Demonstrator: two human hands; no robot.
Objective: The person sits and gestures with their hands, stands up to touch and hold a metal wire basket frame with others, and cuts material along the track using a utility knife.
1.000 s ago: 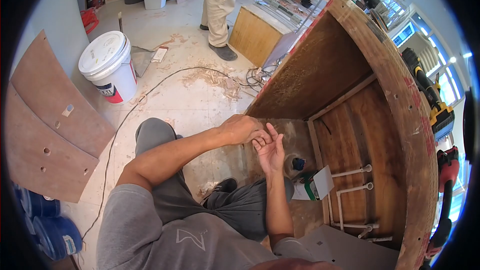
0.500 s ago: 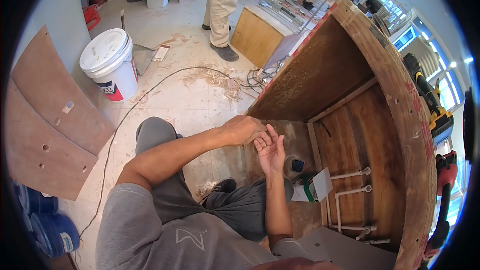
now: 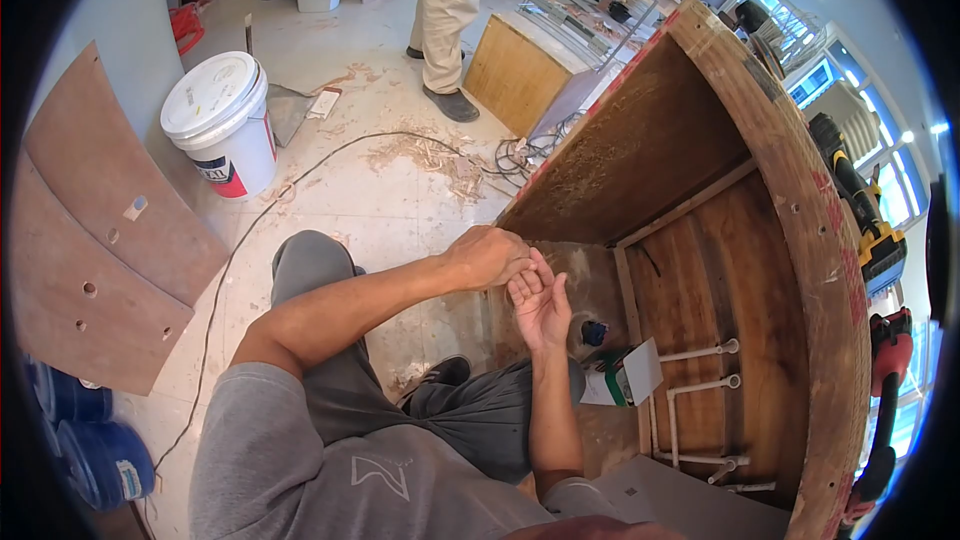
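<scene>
My left hand (image 3: 488, 258) is closed, back upward, its fingers pinched together against a fingertip of the other hand. Whether a small thing sits between those fingertips is hidden. Palm up, my right hand (image 3: 541, 313) has its thumb spread out and its fingers loosely bent, and nothing lies on the palm. Both hands are in front of the open wooden cabinet (image 3: 690, 270), over its lower panel. Beyond them, inside the cabinet, are a small open box (image 3: 632, 377), a dark blue round piece (image 3: 594, 333) and white pipes (image 3: 700, 385).
A lidded white bucket (image 3: 222, 130) stands at left, near curved brown panels (image 3: 110, 230) and blue water jugs (image 3: 105, 460). A black cable (image 3: 232, 265) crosses the floor among wood shavings (image 3: 430, 162). Power tools (image 3: 880, 240) are at the right. Another person's legs (image 3: 447, 30) stand ahead.
My right hand's raised finger has bent in against my left hand's fingertips. The other person's hands at the back have shifted slightly.
</scene>
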